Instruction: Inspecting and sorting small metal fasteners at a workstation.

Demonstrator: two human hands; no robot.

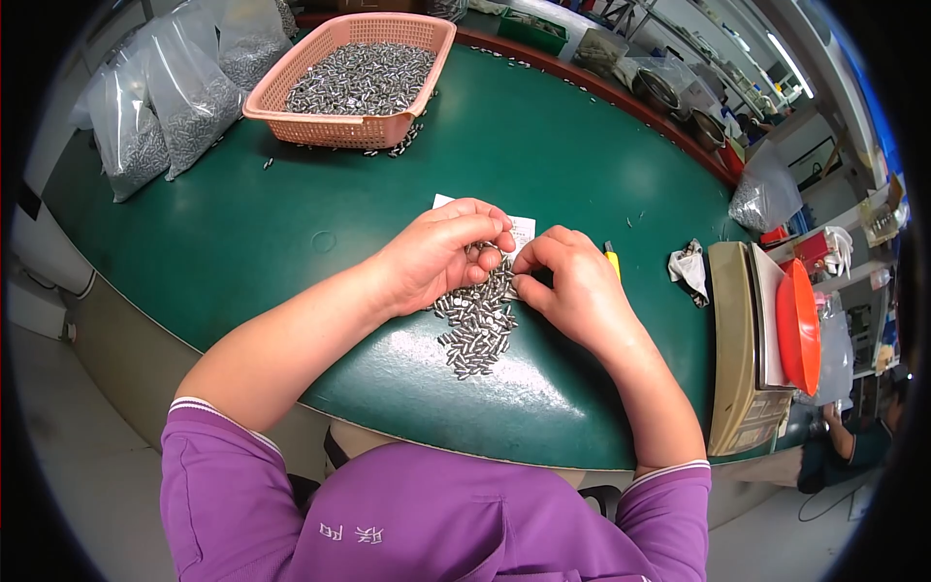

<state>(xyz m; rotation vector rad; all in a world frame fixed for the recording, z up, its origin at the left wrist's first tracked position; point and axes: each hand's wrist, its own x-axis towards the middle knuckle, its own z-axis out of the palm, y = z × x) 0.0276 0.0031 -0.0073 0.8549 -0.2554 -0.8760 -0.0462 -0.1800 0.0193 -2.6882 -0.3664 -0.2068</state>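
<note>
The largest thing is the green table point(601, 145), which looks smooth, so small round parts could roll on it if they are pushed. On its far left side stands the pink basket point(330, 117), filled with metal pins; some pins lie just beside its foot, and a knock on the basket could, I think, spill more. To the left of it, the clear bags point(189, 107) of similar parts lean together, and a soft bag may tip if it is pulled. The scale point(734, 349) is on the right side, with a red pan point(798, 325) standing on its edge, which could fall if an elbow touches it.

The left hand point(451, 247) is half curled above the pile of pins point(480, 330), its palm partly turned up; I cannot tell whether its fingers hold any pin. The right hand point(577, 286) is just beside the pile, with thumb and forefinger near together; whether a pin is between them, I cannot tell. The pile lies near the front edge, so a careless forearm could sweep pins to the floor. A white paper point(522, 229) lies behind the hands and might slide if a finger catches it
</note>
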